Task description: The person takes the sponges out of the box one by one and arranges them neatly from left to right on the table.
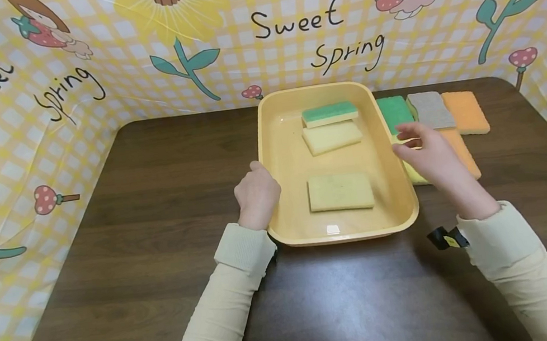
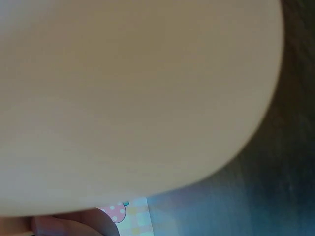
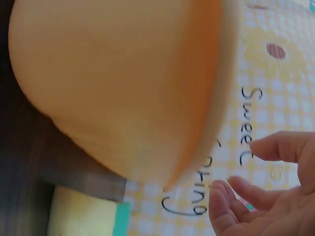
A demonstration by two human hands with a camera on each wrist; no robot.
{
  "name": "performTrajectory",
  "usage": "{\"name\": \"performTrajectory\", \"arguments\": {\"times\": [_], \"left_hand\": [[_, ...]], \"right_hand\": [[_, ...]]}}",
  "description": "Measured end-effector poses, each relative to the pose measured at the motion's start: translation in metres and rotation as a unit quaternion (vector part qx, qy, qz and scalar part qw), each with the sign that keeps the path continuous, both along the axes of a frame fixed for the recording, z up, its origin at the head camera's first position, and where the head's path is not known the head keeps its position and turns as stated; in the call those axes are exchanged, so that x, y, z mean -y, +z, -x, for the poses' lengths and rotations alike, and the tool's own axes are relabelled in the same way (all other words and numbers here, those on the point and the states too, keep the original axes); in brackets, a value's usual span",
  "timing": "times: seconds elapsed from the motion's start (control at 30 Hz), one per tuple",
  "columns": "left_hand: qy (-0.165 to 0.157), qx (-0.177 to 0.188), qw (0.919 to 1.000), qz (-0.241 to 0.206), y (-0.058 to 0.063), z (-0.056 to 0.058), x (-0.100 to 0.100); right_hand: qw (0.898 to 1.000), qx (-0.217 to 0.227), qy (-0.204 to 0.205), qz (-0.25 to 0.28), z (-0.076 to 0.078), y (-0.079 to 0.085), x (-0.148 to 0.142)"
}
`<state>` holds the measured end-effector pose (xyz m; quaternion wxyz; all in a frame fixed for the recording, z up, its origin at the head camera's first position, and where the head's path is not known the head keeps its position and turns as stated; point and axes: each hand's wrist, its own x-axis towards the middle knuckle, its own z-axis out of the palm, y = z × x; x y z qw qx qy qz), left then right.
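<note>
Three sponges (image 1: pixel 341 192) in the tray (image 1: pixel 282 136); more sponges (image 1: pixel 431 111) outside, three o'clock; left hand (image 1: pixel 258 194) grips rim; right hand (image 1: pixel 429 155), fingers parted.

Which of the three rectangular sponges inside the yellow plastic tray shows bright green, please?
The farthest sponge, green over pale yellow; the other two sponges show only pale yellow.

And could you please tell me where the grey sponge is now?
In the head view, the grey sponge lies right of the tray, between a green sponge and an orange sponge, just beyond the right hand.
</note>
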<state>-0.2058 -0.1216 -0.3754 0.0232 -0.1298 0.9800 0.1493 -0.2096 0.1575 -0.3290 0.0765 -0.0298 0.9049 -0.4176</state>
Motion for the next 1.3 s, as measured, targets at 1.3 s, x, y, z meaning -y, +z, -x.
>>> {"name": "performTrajectory", "arguments": {"times": [1.3], "left_hand": [[-0.002, 0.001, 1.0, 0.009, 0.0, -0.001, -0.001]], "right_hand": [[0.973, -0.003, 0.174, -0.148, 0.0, -0.044, 0.049]]}}
